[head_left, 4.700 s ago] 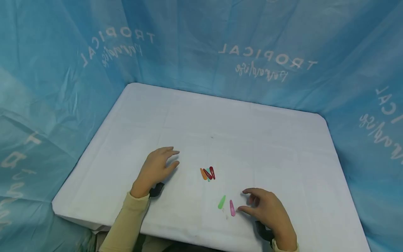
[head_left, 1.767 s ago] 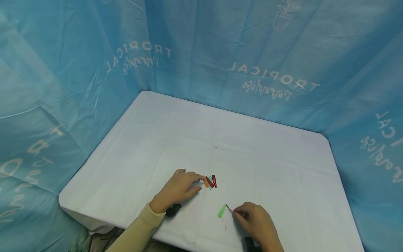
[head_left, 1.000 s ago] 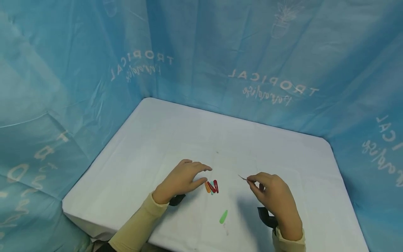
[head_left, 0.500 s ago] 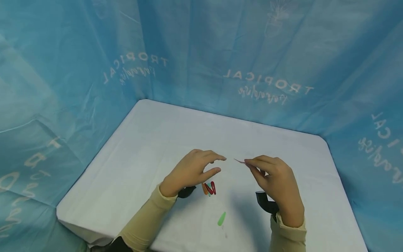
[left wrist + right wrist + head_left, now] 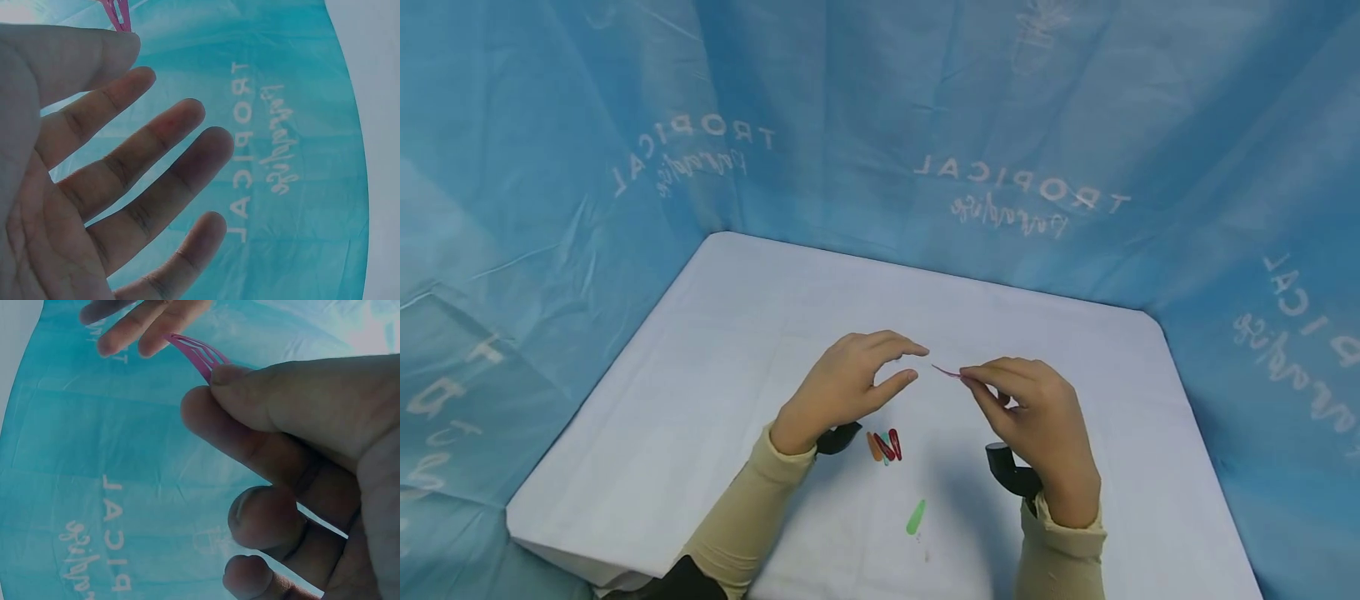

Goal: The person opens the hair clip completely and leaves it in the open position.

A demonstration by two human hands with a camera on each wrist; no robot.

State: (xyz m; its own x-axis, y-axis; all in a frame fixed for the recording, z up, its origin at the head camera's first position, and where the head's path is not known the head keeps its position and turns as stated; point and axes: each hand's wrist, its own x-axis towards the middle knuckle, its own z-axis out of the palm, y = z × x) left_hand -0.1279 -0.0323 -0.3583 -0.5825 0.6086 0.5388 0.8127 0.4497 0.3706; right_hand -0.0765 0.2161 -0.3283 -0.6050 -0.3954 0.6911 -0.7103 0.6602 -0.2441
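A pink snap hair clip (image 5: 199,355) is pinched between the thumb and index finger of my right hand (image 5: 1030,408), raised above the table. Its narrow end points left, toward my left hand (image 5: 850,379). That hand holds nothing; its fingers are extended and the thumb stands apart from them, the fingertips close to the clip's tip. In the left wrist view part of the pink clip shows at the top, beside the thumb. Below the hands, an orange clip (image 5: 874,447), two dark red clips (image 5: 895,444) and a partly covered turquoise clip lie bunched together. Nearer me lies a green clip (image 5: 915,517).
A white cloth covers the table (image 5: 760,292), whose front edge is near my body. Blue curtains (image 5: 865,125) with mirrored white lettering surround its back and sides. Small faint specks mark the cloth near the green clip.
My right hand has picked up the pink clip from beside the green one and lifted it up and away. My left hand, earlier at the bunched clips, has risen toward it.
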